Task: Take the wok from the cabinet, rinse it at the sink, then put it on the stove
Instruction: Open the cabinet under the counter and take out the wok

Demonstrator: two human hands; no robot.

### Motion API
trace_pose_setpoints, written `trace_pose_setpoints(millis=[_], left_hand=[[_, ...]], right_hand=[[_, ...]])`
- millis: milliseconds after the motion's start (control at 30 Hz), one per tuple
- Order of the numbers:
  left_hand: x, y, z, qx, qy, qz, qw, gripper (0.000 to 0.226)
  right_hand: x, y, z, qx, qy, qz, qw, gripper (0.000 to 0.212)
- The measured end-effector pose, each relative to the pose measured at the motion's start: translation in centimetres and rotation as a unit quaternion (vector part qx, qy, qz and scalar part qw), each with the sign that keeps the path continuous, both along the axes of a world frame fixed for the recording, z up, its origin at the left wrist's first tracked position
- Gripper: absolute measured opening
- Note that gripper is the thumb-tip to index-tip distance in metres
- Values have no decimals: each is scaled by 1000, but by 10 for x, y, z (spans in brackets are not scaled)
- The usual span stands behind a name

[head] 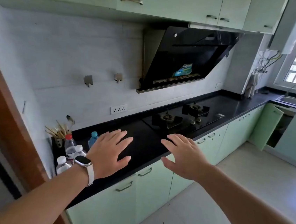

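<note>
- Two hands hover over the black worktop [145,148] at lower centre of the head view: the left hand [110,153] and the right hand [184,155] are both spread flat, palms down, holding nothing.
- No wok shows anywhere in frame. It is probably in a base cabinet, so the task looks barely started.
- One cabinet door [266,124] at the right edge stands ajar under the sink [291,99]. Its inside is too dark to tell whether the wok is in there.
- That open door juts into the floor path. Walking toward the sink could mean a shin or hip catching it.
- Several bottles [70,149] and a chopstick holder [58,139] crowd the worktop at lower left, just beside the left wrist. A careless sweep of that arm could topple them.
- The stove [183,119], mid-frame, has bare burners. A wet wok set off-centre on a trivet could rock or slide.
- Carrying a dripping wok from the sink at far right along the worktop to the stove could leave water on the floor [245,186], a slip risk.
</note>
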State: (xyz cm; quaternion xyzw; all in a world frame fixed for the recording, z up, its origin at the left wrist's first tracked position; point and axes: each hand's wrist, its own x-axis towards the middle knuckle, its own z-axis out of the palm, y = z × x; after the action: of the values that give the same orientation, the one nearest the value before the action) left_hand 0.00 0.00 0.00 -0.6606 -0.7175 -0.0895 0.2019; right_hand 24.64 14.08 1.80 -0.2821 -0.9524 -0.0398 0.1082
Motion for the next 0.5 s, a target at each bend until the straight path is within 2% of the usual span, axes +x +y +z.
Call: trace_pose_setpoints(millis=[267,500], left_hand=[[36,12,-36,-21,-20,12,1000,57],[48,13,-74,-75,-42,45,995,59]], right_hand=[[32,12,-27,-16,-7,24,1000,63],[28,22,-72,-57,-32,49,997,66]])
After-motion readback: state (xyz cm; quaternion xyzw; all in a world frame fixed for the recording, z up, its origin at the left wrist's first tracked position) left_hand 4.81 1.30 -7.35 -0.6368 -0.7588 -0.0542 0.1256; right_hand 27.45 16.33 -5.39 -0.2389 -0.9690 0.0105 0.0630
